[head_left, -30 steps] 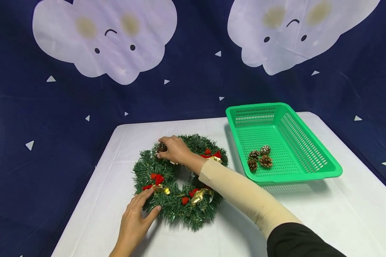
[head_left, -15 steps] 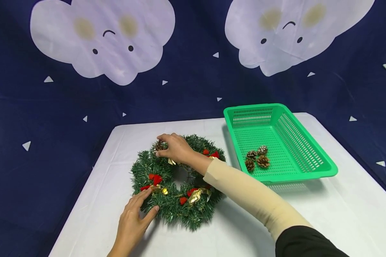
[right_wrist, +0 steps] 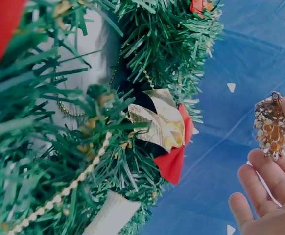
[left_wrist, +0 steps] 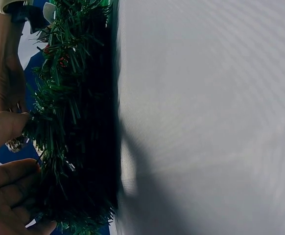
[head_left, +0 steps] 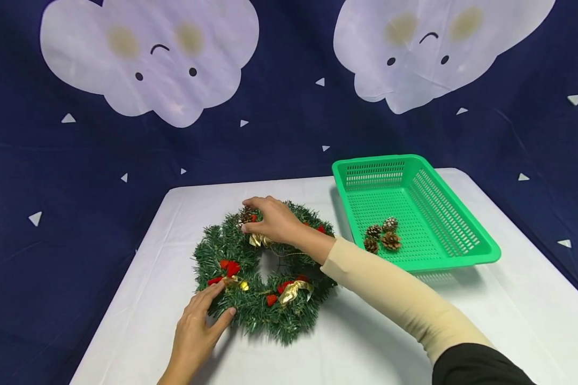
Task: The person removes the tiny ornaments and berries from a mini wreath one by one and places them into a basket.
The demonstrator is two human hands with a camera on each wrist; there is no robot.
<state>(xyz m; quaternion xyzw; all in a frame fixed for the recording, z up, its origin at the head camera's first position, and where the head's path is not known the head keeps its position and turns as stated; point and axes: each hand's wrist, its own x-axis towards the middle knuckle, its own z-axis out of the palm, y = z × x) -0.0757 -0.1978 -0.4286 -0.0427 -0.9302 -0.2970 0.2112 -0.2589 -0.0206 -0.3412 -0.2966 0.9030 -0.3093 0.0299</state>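
A green tinsel wreath (head_left: 221, 243) with red and gold bows lies on the white table. My right hand (head_left: 278, 220) is over its far left part, pinching a small brown pinecone with pale tips (right_wrist: 271, 127) between thumb and fingers. In the right wrist view the pinecone stands apart from the greenery, beside a gold-and-red bow (right_wrist: 167, 129). At the wreath's near left side rests my left hand (head_left: 192, 329), thumb and fingers spread and touching the tinsel close to a red bow (head_left: 229, 267). Part of the far bow is hidden under my right hand.
A green perforated basket (head_left: 416, 206) stands at the back right of the table (head_left: 366, 331). Several pinecones (head_left: 390, 240) sit in its near left corner. A dark blue cloth (head_left: 289, 144) with clouds hangs behind the table. A gold bead string (right_wrist: 79, 181) runs over the wreath.
My right hand has shifted a little right over the wreath with the pinecone, and more of the gold bow beneath it shows. My left hand stays at the wreath's near side.
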